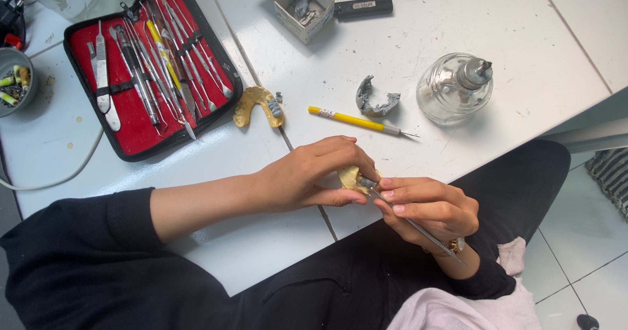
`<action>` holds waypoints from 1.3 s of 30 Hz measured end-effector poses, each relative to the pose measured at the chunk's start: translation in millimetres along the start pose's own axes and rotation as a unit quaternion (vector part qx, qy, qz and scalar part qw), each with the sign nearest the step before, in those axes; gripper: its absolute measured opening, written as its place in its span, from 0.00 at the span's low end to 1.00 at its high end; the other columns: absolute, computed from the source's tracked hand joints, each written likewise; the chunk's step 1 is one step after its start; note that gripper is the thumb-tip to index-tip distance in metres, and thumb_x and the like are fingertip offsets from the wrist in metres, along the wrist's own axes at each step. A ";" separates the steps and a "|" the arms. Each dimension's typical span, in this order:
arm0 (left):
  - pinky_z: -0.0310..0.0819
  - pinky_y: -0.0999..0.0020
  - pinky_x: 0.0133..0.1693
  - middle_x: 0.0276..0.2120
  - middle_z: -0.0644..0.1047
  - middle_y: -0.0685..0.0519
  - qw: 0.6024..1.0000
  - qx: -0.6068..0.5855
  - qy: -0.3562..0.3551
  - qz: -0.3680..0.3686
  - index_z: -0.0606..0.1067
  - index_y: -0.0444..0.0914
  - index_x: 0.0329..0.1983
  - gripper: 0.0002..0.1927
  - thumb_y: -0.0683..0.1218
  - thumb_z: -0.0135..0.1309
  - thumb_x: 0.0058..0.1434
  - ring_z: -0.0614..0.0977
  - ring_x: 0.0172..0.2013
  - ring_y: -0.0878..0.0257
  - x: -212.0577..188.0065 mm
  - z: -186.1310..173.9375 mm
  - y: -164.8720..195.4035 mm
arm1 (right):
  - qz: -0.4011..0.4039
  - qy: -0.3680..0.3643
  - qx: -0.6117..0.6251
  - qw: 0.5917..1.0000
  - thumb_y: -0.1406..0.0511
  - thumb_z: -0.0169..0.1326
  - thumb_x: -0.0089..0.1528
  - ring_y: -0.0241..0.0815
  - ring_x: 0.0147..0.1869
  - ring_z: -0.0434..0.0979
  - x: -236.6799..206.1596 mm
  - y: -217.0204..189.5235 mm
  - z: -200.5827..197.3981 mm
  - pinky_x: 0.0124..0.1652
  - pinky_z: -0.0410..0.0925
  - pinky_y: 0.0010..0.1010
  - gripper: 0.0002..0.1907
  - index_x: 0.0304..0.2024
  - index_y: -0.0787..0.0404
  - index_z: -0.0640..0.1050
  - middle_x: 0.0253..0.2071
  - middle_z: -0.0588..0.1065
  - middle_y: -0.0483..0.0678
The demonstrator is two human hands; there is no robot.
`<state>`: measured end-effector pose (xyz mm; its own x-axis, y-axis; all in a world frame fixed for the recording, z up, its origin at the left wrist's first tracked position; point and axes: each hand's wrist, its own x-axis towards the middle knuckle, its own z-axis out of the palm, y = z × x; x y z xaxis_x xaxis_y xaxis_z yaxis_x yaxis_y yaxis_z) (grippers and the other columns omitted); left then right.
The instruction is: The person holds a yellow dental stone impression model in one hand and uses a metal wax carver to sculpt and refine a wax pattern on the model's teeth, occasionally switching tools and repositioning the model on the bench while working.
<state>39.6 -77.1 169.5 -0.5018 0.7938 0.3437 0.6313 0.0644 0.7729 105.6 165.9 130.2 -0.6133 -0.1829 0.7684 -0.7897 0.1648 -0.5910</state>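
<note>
The left hand [307, 176] closes its fingers around a small yellow dental cast [351, 177], just right of the middle of the frame, and holds it at the table edge. The thumb lies below and the other fingers curl over the top, so most of the cast is hidden. The right hand [428, 209] pinches a thin metal carving tool [418, 228] like a pen, fingers pressed together on the shaft. The working tip touches a grey piece [367, 183] on the cast, and the long handle runs down to the lower right, past the wrist.

I judge that the step in hand is fine shaping of the grey material on the cast. The next move seems to call for small, steady strokes of the tip, while the left hand keeps the cast from turning.

Above the hands, on the white table [405, 35], lies a yellow-handled tool [353, 119] with a thin point. Just above it is a grey curved piece [374, 100], and to the right a glass spirit lamp [454, 88] stands with its metal cap. A second yellow cast [256, 105] with grey material lies near the middle. In the upper left an open instrument case [134, 117] with red lining holds many metal tools. At the top there is a small open cardboard box [302, 8] with a black bar-shaped object [363, 7] beside it. A small bowl [14, 81] stands at the left edge.
</note>
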 end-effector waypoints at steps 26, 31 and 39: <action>0.64 0.49 0.73 0.50 0.79 0.55 1.000 -0.009 -0.005 -0.009 0.74 0.41 0.54 0.16 0.53 0.58 0.69 0.81 0.56 0.58 4.8 0.9 -1.7 | -0.005 0.012 -0.016 1.000 0.76 0.68 0.56 0.45 0.48 0.85 -4.3 4.3 -0.9 0.50 0.83 0.35 0.18 0.42 0.60 0.73 0.42 0.77 0.51; 0.64 0.49 0.73 0.49 0.79 0.55 1.000 -0.011 -0.007 -0.008 0.74 0.41 0.54 0.16 0.53 0.58 0.69 0.81 0.56 0.58 5.3 -0.1 -0.1 | -0.013 0.013 -0.006 1.000 0.76 0.68 0.56 0.45 0.47 0.85 -3.2 4.5 -0.9 0.50 0.83 0.36 0.18 0.42 0.60 0.74 0.42 0.77 0.51; 0.64 0.49 0.73 0.50 0.79 0.55 1.000 -0.011 -0.007 -0.009 0.74 0.41 0.54 0.15 0.53 0.58 0.69 0.81 0.56 0.59 5.2 0.1 -0.7 | -0.027 -0.003 -0.006 1.000 0.76 0.69 0.54 0.47 0.47 0.86 1.0 4.6 -1.5 0.48 0.83 0.34 0.18 0.41 0.60 0.74 0.40 0.79 0.51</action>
<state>36.6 -72.9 170.7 -0.5041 0.8012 0.3224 0.6095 0.0656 0.7901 101.4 167.9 128.6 -0.5697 -0.1972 0.7979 -0.8215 0.1652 -0.5457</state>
